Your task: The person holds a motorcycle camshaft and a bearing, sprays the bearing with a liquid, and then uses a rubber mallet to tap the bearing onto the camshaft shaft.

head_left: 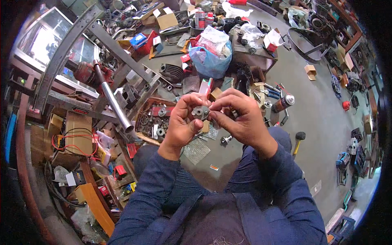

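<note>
A small grey metal part (200, 112), roundish with a raised hub and small holes, is held up in front of my knees. My left hand (178, 124) grips it from the left, thumb below and fingers curled behind. On the other side, my right hand (244, 118) pinches its right edge between thumb and fingertips. Behind my fingers stands a narrow red and white box (206, 85), partly hidden. On the floor below lie a metal shaft piece (226, 140) and a sheet of bubble wrap (196, 152).
Left of my hands is a wooden tray (147, 140) of metal parts. A steel tube (116, 107) slants from a metal frame (49, 69). Ahead sits a blue plastic bag (210, 63). To the right are a spray can (283, 103) and a yellow-handled mallet (299, 136).
</note>
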### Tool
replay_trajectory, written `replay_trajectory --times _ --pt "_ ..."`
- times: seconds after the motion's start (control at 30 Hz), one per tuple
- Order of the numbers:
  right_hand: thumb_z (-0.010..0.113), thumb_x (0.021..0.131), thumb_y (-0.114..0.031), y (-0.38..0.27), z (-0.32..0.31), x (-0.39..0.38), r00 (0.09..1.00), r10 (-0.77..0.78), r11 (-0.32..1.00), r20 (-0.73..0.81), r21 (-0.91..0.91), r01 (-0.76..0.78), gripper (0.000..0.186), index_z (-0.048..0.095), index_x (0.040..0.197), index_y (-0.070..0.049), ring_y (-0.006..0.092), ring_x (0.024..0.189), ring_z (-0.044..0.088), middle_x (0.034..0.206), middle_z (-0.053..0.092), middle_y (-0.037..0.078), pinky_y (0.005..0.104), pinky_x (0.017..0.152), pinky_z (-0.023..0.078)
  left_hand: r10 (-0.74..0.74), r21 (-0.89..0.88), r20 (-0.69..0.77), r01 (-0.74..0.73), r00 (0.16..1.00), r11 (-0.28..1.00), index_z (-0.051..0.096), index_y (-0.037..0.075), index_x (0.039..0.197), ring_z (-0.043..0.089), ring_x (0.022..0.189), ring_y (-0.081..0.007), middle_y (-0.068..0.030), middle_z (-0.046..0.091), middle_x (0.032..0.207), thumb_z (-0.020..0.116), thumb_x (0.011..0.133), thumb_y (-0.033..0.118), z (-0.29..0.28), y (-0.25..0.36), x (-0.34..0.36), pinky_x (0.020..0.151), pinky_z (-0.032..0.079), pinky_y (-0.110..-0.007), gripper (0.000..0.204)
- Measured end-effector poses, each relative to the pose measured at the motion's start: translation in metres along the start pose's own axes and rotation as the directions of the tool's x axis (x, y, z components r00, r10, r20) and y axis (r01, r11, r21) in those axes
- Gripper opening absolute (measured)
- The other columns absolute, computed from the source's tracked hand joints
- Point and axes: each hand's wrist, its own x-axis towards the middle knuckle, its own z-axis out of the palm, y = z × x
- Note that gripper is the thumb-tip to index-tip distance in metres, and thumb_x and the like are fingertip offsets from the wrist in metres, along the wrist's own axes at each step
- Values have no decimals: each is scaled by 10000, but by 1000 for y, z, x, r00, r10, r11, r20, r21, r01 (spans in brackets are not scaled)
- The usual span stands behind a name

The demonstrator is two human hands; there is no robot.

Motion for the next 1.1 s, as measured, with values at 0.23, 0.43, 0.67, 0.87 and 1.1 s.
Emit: replay_trajectory --times 0.23,0.43,0.67,0.87,1.1 --pt "766 827 -78 -1 0 1 1000 19 1000 15 20 -19 141 694 938 -30 163 756 630 870 642 79 296 622 485 23 21 66 -24 998 999 512 102 1141 497 1112 -156 -56 485 1156 781 857 406 -3 -5 -1 972 424 -319 495" --pt "744 864 -95 -2 4 -2 969 246 944 10 226 -242 149 672 961 -10 97 767 613 856 638 50 251 648 481 -140 -206 -18 134 990 969 469 114 1203 586 1044 -214 -74 520 1194 672 920 431 15 7 -3 828 541 -373 471" --pt "536 777 23 12 -5 4 781 598 267 179 874 -405 483 520 1259 9 169 801 532 969 547 70 304 802 487 -200 -368 10 190 980 910 402 158 1292 601 1002 -274 -179 568 1152 531 1012 390 4 6 -2 801 525 -396 386" --pt "476 657 -4 9 -17 8 807 510 -9 298 940 -341 689 452 1345 41 242 945 531 1087 546 143 334 877 469 -211 -296 -59 185 976 937 324 59 1439 598 1077 -280 -185 568 1210 490 1040 318 1 20 4 950 493 -411 503" --pt "471 672 -45 2 -24 12 886 355 -70 298 954 -293 699 401 1355 81 437 1315 477 1344 484 292 517 1157 380 -233 -311 -109 190 966 931 450 -50 1393 614 1104 -238 -113 647 1143 721 869 351 -11 17 4 975 520 -366 713"
